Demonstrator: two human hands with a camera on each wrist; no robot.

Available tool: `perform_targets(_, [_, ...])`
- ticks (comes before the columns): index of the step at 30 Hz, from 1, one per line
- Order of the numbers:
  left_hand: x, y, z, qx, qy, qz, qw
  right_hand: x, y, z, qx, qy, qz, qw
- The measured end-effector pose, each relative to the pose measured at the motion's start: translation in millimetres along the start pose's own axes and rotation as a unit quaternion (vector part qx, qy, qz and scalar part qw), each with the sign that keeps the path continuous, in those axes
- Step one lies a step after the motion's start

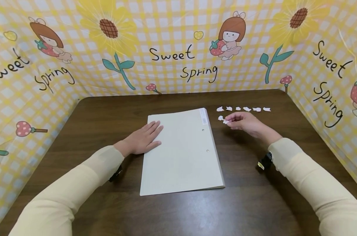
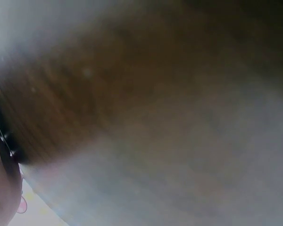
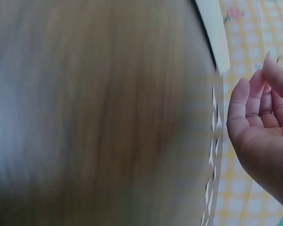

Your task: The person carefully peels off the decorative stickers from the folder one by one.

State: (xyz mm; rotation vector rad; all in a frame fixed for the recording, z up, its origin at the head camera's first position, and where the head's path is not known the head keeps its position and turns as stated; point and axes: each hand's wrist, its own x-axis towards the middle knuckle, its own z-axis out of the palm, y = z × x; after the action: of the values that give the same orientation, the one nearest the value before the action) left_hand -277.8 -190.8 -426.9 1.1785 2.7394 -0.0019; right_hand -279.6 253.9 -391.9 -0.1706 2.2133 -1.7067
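A cream paper folder [image 1: 178, 160] lies closed on the dark wood table [image 1: 178, 213], with a small label and two round rivets along its right side. My left hand [image 1: 141, 137] rests flat on the folder's left edge, fingers straight. To the right of the folder, my right hand [image 1: 244, 123] pinches a small torn scrap of white paper [image 1: 225, 121] between thumb and fingertips. Right beside it lies another white scrap [image 1: 220, 118]. In the right wrist view the right hand [image 3: 262, 122] shows curled fingers; the left wrist view is mostly blurred.
Several white paper scraps [image 1: 247, 109] form a row near the table's back right. A yellow checked cloth [image 1: 172, 32] with printed figures and flowers encloses the back and both sides. A dark device [image 1: 265, 161] is strapped at the right wrist.
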Motion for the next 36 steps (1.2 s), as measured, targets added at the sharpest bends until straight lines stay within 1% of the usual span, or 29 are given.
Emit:
perform_targets(3, [0.3,-0.8,0.3,-0.001,-0.001,-0.001,1.0000,-1.5,1,-13,0.005,0.003,0.001,1.0000])
perform_targets(5, [0.3,-1.4,1.0,-0.006,0.001,0.002,1.0000,-2.5,2,-22,0.007,0.011,0.004,0.9999])
perform_targets(11, [2.0,-5.0,5.0,-0.001,0.002,0.007,1.0000,-5.8,8,-49,0.013,0.040,0.017,0.9990])
perform_targets(16, [1.2,-3.1,2.0,-0.008,0.007,0.011,0.9999,-11.1,14,-70,0.019,0.055,0.026,0.9980])
perform_targets(22, [0.9,-1.5,1.1,-0.001,0.006,0.009,0.9999,-15.5,21,-90,0.030,0.072,0.031,0.9965])
perform_targets(27, [0.2,-0.8,1.1,-0.003,0.009,0.010,0.9999,-18.9,28,-102,0.029,0.085,0.031,0.9955])
perform_targets(32, [-0.3,0.3,-0.3,-0.003,0.007,0.008,0.9999,-20.7,33,-110,-0.002,0.106,0.048,0.9932])
perform_targets(36, [-0.8,0.7,-1.1,-0.001,0.003,0.005,1.0000,-20.9,34,-112,-0.024,0.114,0.058,0.9915])
